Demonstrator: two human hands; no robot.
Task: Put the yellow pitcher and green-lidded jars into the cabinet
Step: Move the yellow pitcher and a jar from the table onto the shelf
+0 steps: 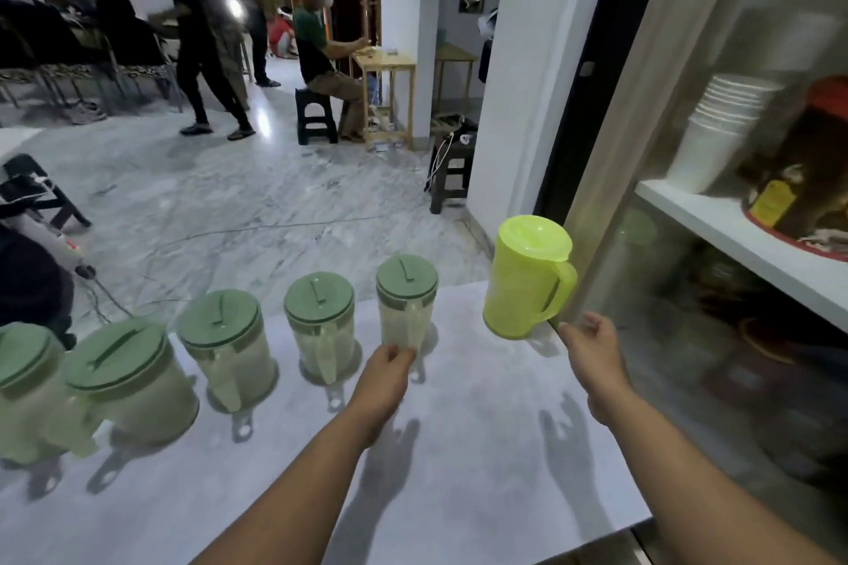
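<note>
While the left hand (387, 365) closes on the handle of the nearest green-lidded jar (406, 303), the open, empty right hand (592, 346) should hook the yellow pitcher (527, 278) handle just ahead, lifting upright toward the cabinet (734, 216) at its right

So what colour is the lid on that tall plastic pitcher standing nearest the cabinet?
Bright yellow-green, matching the tall plastic pitcher body; seen clearly in the head view.
</note>
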